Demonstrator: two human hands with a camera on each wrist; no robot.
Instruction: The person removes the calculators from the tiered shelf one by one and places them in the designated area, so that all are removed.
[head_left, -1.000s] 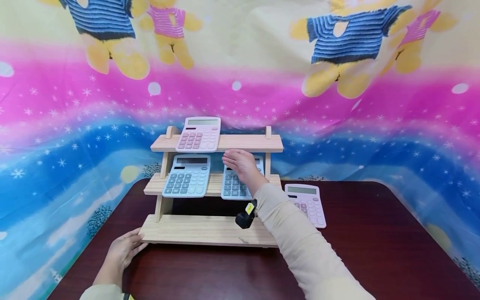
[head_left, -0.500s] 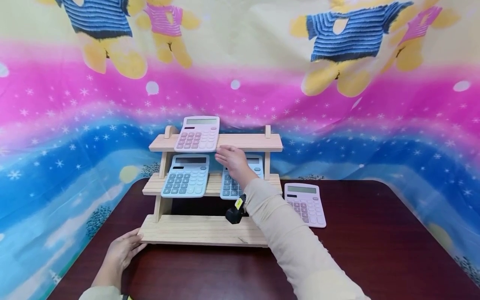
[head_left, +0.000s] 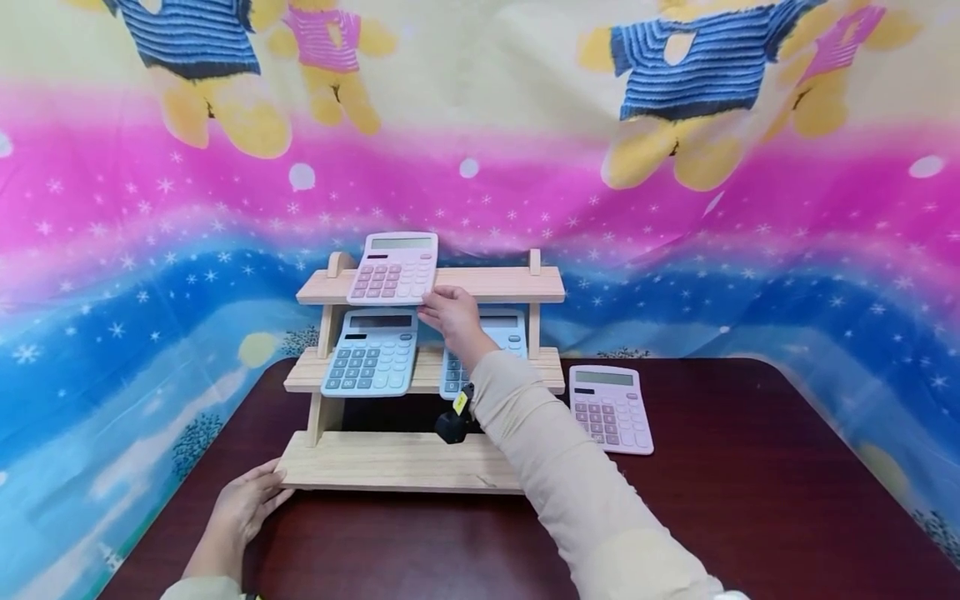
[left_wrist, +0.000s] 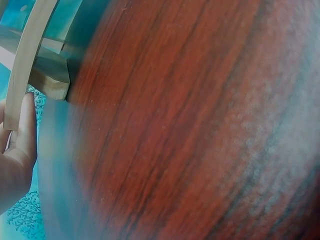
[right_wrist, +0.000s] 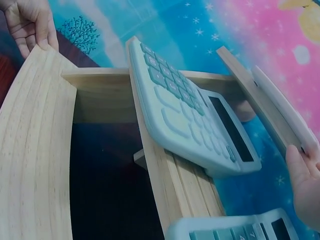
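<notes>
Pink desktop calculator at the left of the top, far shelf — leaning back, screen at the upper end, lower edge at the shelf's near edge. Touched at its lower right corner by the right hand, with fingers bent and grip narrow; impossible to tell whether pinching that corner or only pressing against it. Below, on the middle shelf, two light blue calculators, also leaning back: left blue calculator in plain view, right blue calculator partly hidden behind the right hand and cream sleeve. Lowest and nearest, the bottom shelf of the same stepped wooden stand. At its left end, left hand — grip closed on the board's edge, between thumb and fingers. At the right wrist, small black camera with a yellow label. Right of the stand, on the dark red-brown wooden desk, second pink calculator, screen at the far end, partly overlapped by the sleeve. On the far side, printed backdrop in cream, pink and blue, with snowflakes and bears in striped tops.
</notes>
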